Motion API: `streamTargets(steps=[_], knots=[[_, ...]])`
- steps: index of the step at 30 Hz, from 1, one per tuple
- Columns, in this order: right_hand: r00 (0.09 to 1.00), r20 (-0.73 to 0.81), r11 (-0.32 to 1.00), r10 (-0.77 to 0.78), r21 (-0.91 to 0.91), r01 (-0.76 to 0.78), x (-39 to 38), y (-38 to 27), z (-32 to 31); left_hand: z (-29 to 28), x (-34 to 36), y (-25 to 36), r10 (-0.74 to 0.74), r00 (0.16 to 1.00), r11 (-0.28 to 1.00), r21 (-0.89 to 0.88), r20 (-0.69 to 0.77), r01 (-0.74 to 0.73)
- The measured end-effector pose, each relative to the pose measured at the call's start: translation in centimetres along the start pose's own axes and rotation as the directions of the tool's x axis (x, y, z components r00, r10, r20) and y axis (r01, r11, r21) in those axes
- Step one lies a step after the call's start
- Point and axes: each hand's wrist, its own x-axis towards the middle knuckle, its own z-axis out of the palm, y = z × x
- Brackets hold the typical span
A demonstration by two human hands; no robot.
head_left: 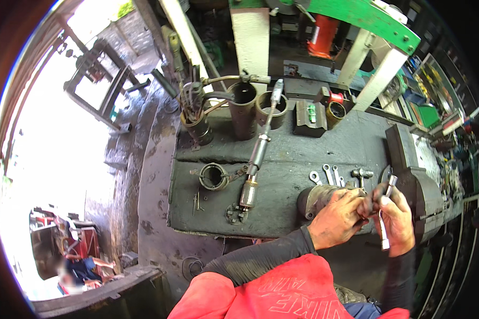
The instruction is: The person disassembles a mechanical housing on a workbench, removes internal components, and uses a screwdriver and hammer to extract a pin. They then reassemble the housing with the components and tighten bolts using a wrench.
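Note:
A silver double-ended socket wrench is gripped in my right hand, its shaft running upright past my thumb, one end above the fingers and the other below. My left hand lies over the near side of a dark metal cylinder on the bench. Its fingers are bent and pressed together close to the right hand's fingertips. Whatever they pinch there is too small and covered to make out.
Several wrenches and a ratchet lie behind the cylinder, with a bench vise to the right. Leftward are a long metal tool, a ring-shaped housing and tool-filled tube. A green press frame stands behind.

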Motion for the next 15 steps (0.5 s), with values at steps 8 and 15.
streamTargets(steps=[8,15], knots=[[0.873,0.366,-0.196,0.321,-0.877,0.439,-1.7,-8.1,2.8,-1.2,0.1,0.5,-0.014,0.996,1.0,0.028,0.093,0.011],[0.917,0.263,0.14,-0.3,-0.939,0.315,-5.0,-8.5,-2.1,-2.4,1.2,0.7,-0.069,0.985,0.997,-0.017,0.16,0.073]])
